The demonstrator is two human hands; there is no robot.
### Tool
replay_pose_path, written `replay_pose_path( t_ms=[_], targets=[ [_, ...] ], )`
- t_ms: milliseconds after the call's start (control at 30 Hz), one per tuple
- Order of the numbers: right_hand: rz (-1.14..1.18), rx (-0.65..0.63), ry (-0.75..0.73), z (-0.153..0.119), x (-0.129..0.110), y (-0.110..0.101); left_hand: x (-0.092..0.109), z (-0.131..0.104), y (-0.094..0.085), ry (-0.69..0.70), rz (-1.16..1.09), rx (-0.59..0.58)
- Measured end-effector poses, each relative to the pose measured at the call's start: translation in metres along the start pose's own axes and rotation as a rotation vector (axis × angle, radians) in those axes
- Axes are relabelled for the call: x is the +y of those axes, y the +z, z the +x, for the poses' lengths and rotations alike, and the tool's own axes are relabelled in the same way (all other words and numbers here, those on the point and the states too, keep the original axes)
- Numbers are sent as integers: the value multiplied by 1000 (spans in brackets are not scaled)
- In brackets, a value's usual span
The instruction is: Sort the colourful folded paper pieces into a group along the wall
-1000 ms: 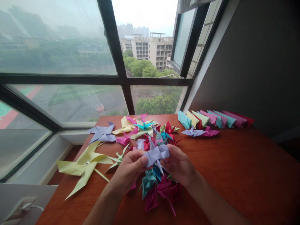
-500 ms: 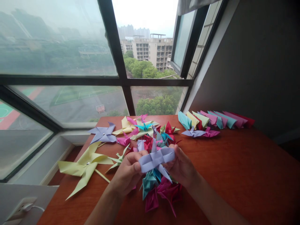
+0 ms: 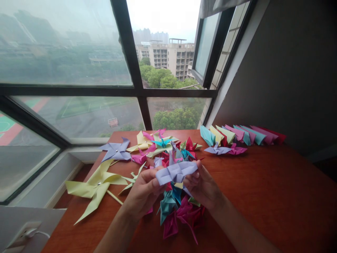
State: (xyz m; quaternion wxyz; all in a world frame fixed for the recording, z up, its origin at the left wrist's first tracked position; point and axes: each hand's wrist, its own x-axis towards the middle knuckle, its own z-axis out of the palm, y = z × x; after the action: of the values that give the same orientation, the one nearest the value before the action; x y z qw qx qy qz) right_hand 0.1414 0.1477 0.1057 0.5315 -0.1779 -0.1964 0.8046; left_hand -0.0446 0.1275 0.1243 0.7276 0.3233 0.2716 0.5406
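Note:
Between both hands, above the middle of the table, is a lavender folded paper piece (image 3: 177,171) with crossing creases and a point rising at its back. My left hand (image 3: 143,191) pinches its left end between thumb and fingers. The right end is gripped by my right hand (image 3: 204,184), whose fingers curl beneath it. Under and behind the hands lies a pile of folded paper figures; a teal one (image 3: 167,205) and a magenta one (image 3: 188,212) show just below the held piece.
A yellow pinwheel (image 3: 98,184) and a lavender pinwheel (image 3: 116,151) lie left on the brown table (image 3: 263,196). Folded papers (image 3: 243,134) stand in a row at the back right, behind a flat lavender figure (image 3: 217,150). Windows rise behind.
The lavender paper has tilted, its front band now higher and its lower point mostly hidden. My right hand's fingers have curled further under it. The things on the table have not moved.

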Motion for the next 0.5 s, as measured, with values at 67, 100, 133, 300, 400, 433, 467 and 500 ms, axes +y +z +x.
replay_pose_path(
  t_ms=[67, 100, 133, 300, 400, 433, 467, 500],
  targets=[
    [-11, 14, -8, 1, 1, -2, 0, 1, 0, -15, 20, -9],
    [-10, 26, -6, 1, 1, -3, -1, 1, 0, -23, 32, -11],
    [-4, 42, -1, 1, 2, -3, -2, 2, 0, -31, 41, -8],
    [31, 73, 47, 1, 2, 0, -5, 2, -1, -53, 34, 24],
    [-9, 47, 59, 1, 5, 1, -6, 3, 0, -54, 36, 10],
    [-29, 39, 63, 1, 6, 0, -6, 3, 0, -56, 41, 5],
    [-49, 29, 66, 1, 7, 0, -7, 3, 1, -61, 47, 2],
    [-65, 19, 70, 1, 9, -1, -7, 3, 1, -65, 51, 6]
  ],
)
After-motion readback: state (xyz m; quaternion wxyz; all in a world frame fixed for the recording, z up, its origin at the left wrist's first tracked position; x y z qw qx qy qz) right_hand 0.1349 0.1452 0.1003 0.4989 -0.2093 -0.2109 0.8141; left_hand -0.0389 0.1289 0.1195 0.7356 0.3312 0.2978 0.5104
